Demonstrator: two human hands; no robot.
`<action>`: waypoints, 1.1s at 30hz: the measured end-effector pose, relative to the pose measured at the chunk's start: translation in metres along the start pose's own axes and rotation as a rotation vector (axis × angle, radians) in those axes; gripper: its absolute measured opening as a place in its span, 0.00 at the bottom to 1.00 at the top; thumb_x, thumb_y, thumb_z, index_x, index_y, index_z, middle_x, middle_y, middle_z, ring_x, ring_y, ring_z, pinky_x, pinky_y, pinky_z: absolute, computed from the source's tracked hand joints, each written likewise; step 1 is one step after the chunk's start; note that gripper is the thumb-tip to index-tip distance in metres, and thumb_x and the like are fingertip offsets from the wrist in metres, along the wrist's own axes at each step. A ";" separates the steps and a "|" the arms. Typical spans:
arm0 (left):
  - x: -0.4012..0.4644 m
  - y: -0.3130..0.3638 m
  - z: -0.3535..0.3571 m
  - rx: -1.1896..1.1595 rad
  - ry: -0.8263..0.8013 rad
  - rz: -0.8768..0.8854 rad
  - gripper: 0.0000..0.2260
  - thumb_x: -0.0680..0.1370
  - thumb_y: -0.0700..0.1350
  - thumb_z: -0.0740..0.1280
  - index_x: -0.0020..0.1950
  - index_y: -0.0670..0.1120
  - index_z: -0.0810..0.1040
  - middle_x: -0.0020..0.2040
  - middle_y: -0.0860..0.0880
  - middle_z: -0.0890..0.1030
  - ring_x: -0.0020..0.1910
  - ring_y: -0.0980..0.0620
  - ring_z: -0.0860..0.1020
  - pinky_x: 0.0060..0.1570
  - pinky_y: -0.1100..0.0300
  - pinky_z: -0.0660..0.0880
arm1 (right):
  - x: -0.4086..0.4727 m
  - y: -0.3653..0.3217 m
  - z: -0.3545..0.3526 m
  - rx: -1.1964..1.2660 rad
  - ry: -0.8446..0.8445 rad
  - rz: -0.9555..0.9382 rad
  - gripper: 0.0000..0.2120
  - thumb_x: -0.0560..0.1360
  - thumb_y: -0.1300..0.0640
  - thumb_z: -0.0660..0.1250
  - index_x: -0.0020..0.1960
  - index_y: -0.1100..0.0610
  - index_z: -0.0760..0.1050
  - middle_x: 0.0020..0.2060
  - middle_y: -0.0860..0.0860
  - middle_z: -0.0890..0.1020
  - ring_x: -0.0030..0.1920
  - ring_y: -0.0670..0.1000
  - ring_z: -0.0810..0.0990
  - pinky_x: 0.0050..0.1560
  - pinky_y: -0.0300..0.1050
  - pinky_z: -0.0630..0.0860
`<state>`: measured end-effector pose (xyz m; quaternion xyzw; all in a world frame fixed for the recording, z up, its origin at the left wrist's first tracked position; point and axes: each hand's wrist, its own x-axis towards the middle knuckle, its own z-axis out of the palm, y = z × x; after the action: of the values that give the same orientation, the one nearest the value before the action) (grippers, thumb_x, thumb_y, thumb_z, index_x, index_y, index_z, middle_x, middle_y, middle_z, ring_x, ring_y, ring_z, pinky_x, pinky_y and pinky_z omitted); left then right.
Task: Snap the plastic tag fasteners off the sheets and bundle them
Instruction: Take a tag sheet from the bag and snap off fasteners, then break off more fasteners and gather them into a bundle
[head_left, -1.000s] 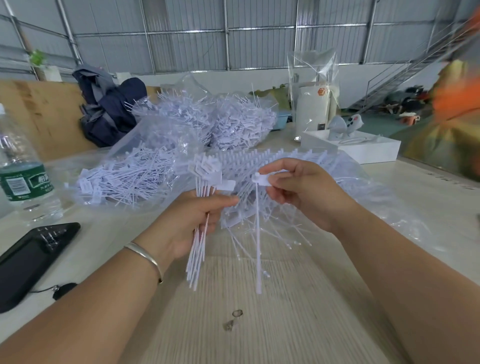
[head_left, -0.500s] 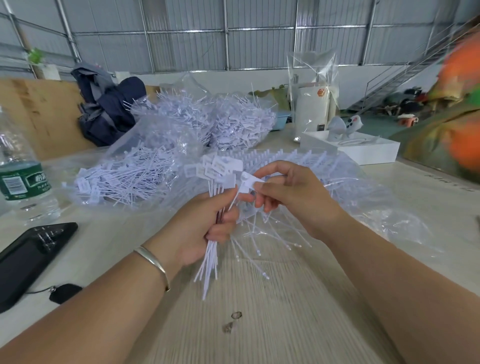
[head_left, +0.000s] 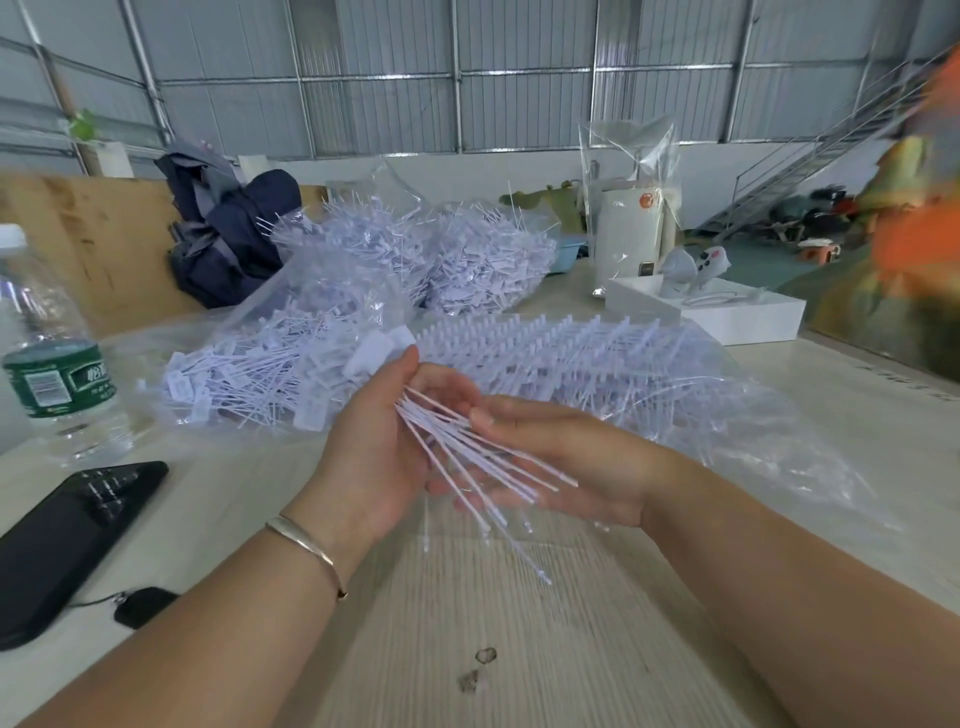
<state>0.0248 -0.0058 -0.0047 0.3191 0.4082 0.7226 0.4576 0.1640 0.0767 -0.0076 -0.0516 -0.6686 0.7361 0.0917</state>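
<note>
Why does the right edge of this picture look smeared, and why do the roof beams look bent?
In the head view, the orange and green shape at the right edge is motion-blurred, so what it is cannot be told; the hands and the fasteners they hold are fairly sharp. The wide-angle lens bows the wall beams. Light is soft and even, with glare on the clear bags.

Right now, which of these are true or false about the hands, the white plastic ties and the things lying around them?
1. The left hand holds a bunch of fasteners. True.
2. The right hand grips a pair of scissors. False: its straight fingers lie against the fasteners' stems.
3. A black phone lies left of the hands. True.
4. The water bottle lies tipped over. False: it stands upright.
5. A bracelet is on the left wrist. True.
</note>
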 end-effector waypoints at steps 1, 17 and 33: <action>0.000 -0.002 0.000 0.072 0.036 0.037 0.24 0.81 0.55 0.57 0.34 0.44 0.82 0.35 0.47 0.80 0.36 0.50 0.79 0.35 0.59 0.75 | -0.001 0.000 0.001 0.003 -0.017 0.022 0.22 0.76 0.51 0.63 0.67 0.59 0.71 0.59 0.58 0.80 0.59 0.60 0.79 0.61 0.53 0.76; 0.006 -0.002 -0.017 0.546 0.304 0.174 0.21 0.74 0.64 0.65 0.37 0.49 0.85 0.31 0.57 0.82 0.28 0.63 0.76 0.31 0.69 0.69 | 0.016 -0.028 0.013 -0.651 0.324 0.042 0.13 0.81 0.57 0.59 0.47 0.62 0.79 0.25 0.44 0.69 0.24 0.43 0.64 0.26 0.33 0.60; 0.029 0.016 -0.074 -0.052 0.823 0.305 0.11 0.74 0.38 0.61 0.34 0.42 0.79 0.29 0.48 0.72 0.26 0.51 0.65 0.26 0.62 0.62 | 0.205 -0.077 0.043 -0.678 0.347 0.567 0.16 0.84 0.61 0.50 0.39 0.62 0.68 0.22 0.51 0.64 0.14 0.45 0.56 0.14 0.34 0.53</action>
<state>-0.0545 -0.0049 -0.0226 0.0499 0.4864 0.8588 0.1528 -0.0398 0.0836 0.0824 -0.3814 -0.8055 0.4530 -0.0245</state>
